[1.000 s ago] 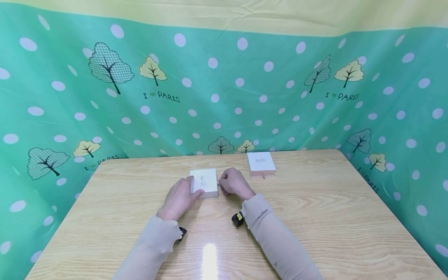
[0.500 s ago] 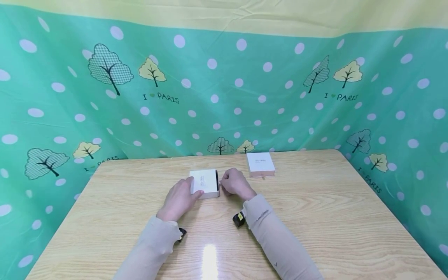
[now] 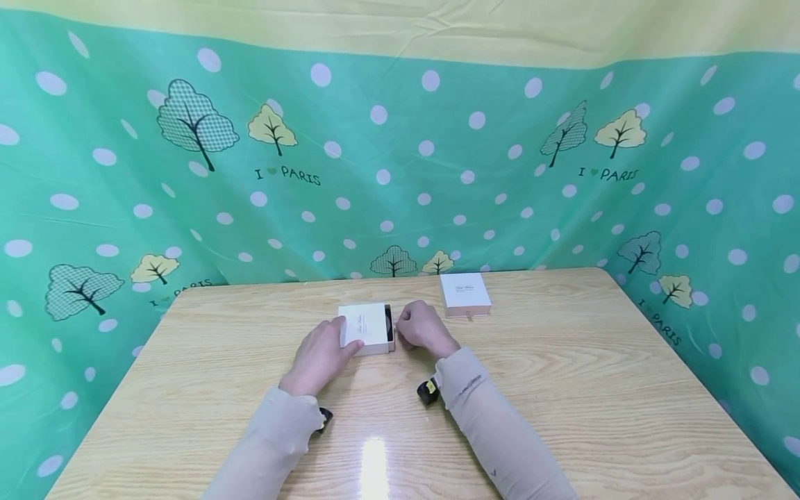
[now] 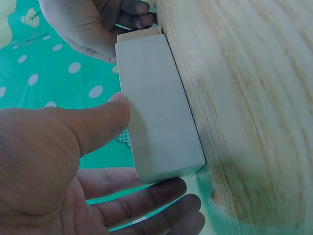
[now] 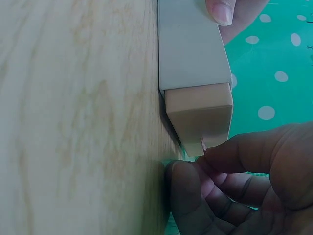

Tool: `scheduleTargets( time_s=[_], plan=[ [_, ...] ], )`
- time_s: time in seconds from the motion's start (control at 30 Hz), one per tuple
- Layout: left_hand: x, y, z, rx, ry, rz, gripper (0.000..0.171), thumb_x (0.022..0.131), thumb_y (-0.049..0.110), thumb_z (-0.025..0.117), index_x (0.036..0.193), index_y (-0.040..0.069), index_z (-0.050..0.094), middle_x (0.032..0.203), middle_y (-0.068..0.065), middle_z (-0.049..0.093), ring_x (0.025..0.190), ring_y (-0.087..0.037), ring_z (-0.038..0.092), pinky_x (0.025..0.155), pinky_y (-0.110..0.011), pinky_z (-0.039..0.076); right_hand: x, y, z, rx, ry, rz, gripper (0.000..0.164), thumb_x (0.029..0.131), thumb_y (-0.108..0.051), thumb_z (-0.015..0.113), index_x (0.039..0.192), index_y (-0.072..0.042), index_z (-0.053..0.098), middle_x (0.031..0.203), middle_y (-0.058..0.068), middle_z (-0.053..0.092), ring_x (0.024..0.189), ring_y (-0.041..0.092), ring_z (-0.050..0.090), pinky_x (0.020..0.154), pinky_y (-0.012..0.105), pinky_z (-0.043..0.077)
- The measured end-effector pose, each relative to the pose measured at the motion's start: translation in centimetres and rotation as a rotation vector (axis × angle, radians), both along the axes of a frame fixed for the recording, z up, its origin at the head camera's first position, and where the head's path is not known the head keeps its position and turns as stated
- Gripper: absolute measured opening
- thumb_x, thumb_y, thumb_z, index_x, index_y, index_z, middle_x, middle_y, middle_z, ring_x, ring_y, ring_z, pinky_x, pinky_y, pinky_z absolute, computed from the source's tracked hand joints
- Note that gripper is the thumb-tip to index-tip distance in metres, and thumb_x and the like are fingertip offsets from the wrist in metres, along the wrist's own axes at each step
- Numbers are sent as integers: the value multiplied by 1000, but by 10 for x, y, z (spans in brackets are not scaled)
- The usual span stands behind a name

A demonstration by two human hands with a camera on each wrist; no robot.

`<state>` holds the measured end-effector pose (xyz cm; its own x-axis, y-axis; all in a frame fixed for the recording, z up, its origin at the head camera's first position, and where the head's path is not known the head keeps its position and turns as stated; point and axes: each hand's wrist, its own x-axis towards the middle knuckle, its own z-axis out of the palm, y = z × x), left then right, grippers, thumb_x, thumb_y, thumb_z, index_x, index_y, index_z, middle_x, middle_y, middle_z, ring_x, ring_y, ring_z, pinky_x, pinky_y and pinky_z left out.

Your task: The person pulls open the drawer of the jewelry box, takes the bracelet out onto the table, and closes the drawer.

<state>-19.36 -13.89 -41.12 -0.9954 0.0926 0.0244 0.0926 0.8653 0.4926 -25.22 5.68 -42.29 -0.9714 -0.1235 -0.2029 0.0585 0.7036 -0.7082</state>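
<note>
My left grip (image 3: pixel 317 355) holds the white box (image 3: pixel 367 323) near the counter (image 3: pixel 594 389)'s back edge, left of middle; my right grip (image 3: pixel 425 328) pinches the pull tab (image 5: pixel 203 144) of its part-open drawer (image 5: pixel 198 100). I judge it light, stiff, smooth, dentable: steady the sleeve, draw by the tab. Farther, right of middle, a second box (image 3: pixel 465 290) lies by the back edge.

Held box (image 3: pixel 367 325): white outside, dark script on top. Its drawer (image 5: pixel 198 105): peach-pink outside, dark inside. Second box (image 3: pixel 464 295): white top, dark lettering, pink front. Desk (image 3: pixel 594 375): pale tan, streaked wood grain. Backdrop (image 3: pixel 462 149): green, pale lavender dots, yellow trees, green-checked trees, black "PARIS" lettering, cream-yellow upper band. Shirt sleeves (image 3: pixel 500 430): light beige. Right wrist camera (image 3: pixel 428 392): black, yellow patch
</note>
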Motion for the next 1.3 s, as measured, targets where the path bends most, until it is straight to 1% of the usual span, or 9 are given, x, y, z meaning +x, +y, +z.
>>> scheduleTargets(
  time_s=[0.17, 0.3, 0.43, 0.57, 0.8, 1.1, 1.3],
  plan=[
    [0, -1, 0, -8, 13, -9, 63, 87, 31, 70, 132, -7, 48, 107, -21, 60, 91, -29, 58, 83, -45, 49, 2, 1, 2, -18, -5, -7, 19, 90, -9, 55, 75, -2, 63, 63, 9, 63, 57, 20, 62, 49, 27, 48],
    [0, -1, 0, -6, 11, -9, 64, 87, 31, 70, 133, -7, 48, 109, -22, 60, 94, -31, 58, 85, -46, 49, 3, 2, 3, -16, -1, -8, 21, 88, -7, 54, 69, -4, 60, 63, 10, 63, 55, 19, 59, 49, 26, 47],
    [-1, -1, -1, -5, 11, -10, 64, 87, 32, 70, 133, -7, 48, 108, -21, 60, 93, -31, 58, 84, -46, 49, 3, 2, 5, -9, -4, -13, 25, 87, -7, 53, 62, -8, 55, 60, 9, 62, 52, 17, 55, 47, 25, 43],
    [-1, -1, 0, -2, 1, -8, 65, 88, 32, 69, 134, -6, 47, 108, -21, 60, 92, -30, 58, 84, -45, 49, 2, 3, 5, 0, 0, -12, 29, 88, -7, 53, 59, -10, 52, 59, 8, 61, 50, 15, 53, 45, 24, 41],
    [0, 0, 0, 0, 2, -7, 65, 88, 32, 69, 135, -7, 46, 113, -23, 59, 99, -33, 58, 88, -47, 48, 2, 4, 5, -12, -1, -16, 29, 88, -8, 54, 60, -10, 51, 64, 11, 64, 55, 19, 59, 48, 24, 44],
    [-1, -1, 0, 3, -2, -9, 66, 88, 32, 69, 135, -8, 45, 118, -25, 58, 105, -36, 57, 91, -49, 47, 2, 5, 6, -13, -15, -24, 29, 89, -9, 56, 60, -10, 53, 64, 11, 64, 54, 17, 56, 50, 25, 45],
    [-1, -1, -1, 1, 4, -7, 66, 87, 32, 69, 135, -8, 46, 117, -25, 58, 104, -36, 58, 91, -49, 47, 1, 6, 6, -12, -19, -21, 32, 90, -10, 56, 59, -11, 51, 62, 9, 63, 52, 16, 55, 48, 25, 44]
  ],
)
